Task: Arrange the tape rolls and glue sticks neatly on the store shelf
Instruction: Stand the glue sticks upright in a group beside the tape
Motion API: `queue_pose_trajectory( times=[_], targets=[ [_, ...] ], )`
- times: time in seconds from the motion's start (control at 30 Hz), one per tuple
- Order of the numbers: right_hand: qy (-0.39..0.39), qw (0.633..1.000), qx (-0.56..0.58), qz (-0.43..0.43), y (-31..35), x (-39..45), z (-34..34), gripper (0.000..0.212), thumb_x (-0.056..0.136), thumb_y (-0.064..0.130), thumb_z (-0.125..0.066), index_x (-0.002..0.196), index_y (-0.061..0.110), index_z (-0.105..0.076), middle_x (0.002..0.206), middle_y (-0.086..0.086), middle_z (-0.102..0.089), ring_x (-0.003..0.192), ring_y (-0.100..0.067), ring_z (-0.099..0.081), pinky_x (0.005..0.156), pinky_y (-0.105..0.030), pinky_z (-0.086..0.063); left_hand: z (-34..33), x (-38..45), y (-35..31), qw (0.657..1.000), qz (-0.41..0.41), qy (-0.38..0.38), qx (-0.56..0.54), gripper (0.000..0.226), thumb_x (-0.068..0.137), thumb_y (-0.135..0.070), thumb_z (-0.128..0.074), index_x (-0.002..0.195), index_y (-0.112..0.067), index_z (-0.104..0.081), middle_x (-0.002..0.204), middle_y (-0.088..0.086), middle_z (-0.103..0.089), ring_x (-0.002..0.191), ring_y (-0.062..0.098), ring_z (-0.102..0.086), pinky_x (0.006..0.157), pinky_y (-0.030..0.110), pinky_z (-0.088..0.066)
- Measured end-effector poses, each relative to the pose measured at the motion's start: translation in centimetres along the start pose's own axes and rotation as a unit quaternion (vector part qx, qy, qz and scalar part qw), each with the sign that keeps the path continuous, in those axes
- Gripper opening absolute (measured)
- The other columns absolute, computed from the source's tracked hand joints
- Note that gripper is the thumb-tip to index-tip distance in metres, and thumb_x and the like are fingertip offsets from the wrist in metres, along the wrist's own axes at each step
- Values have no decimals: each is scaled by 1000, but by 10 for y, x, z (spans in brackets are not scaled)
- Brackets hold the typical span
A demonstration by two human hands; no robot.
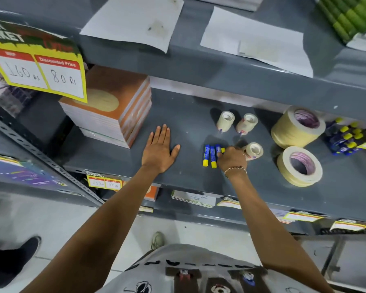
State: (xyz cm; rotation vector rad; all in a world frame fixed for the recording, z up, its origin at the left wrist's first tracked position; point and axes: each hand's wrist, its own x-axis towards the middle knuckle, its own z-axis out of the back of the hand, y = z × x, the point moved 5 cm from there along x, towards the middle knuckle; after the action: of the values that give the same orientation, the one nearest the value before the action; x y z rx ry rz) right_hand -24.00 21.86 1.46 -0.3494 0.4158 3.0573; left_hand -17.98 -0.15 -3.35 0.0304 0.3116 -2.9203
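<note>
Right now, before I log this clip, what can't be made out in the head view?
- Glue sticks: the right hand covers the row's right end, so the count is unclear.
- Small tape roll: partly behind that hand.
- Glue stick box: cut by the right edge.
- Lower price tag: too small to read.

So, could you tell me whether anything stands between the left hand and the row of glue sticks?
Nothing visible does. The left hand lies flat on bare grey shelf, and only open shelf separates it from the glue sticks, where the right hand already rests.
</note>
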Motion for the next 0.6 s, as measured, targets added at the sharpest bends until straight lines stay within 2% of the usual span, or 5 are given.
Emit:
queue_pose_trajectory(
  times=[0.17,0.33,0.4,0.5,0.6],
  targets=[
    [16,997,-75,-28,12,-10,-17,40,96,8,-41,134,-4,-35,140,-21,-38,133,-35,-37,102,-44,-43,1,-2,-12,999,35,-5,-16,68,99,-45,-18,150,-3,0,161,14,1,148,27,5,120,38,5],
    [47,995,-82,23,0,-10,-15,42,95,6,-44,135,-5,-37,139,-22,-40,132,-35,-40,105,-40,-40,-5,-16,-30,999,30,-7,-22,62,101,-38,-14,149,-1,1,160,15,2,149,26,5,121,36,2],
    [75,995,-38,60,-6,-14,-6,38,93,6,-48,129,-6,-45,134,-22,-46,127,-34,-45,102,-38,-40,-7,-30,-36,999,28,-11,-21,62,100,-37,-12,149,-2,2,160,15,3,148,26,5,121,35,3],
    [128,979,103,119,-27,-29,23,11,96,8,-45,104,3,-51,105,-18,-53,96,-26,-53,83,-28,-43,-2,-54,-62,997,-11,-65,-45,61,100,-35,-15,149,-2,1,160,13,6,148,25,8,120,35,5],
    [213,911,321,146,-69,-43,69,11,98,1,-44,105,-1,-52,91,-8,-57,76,-8,-63,66,-2,-49,-5,-60,-124,987,-127,-74,-58,63,97,-36,-12,149,-4,0,158,9,8,145,22,15,118,33,9]
  ],
)
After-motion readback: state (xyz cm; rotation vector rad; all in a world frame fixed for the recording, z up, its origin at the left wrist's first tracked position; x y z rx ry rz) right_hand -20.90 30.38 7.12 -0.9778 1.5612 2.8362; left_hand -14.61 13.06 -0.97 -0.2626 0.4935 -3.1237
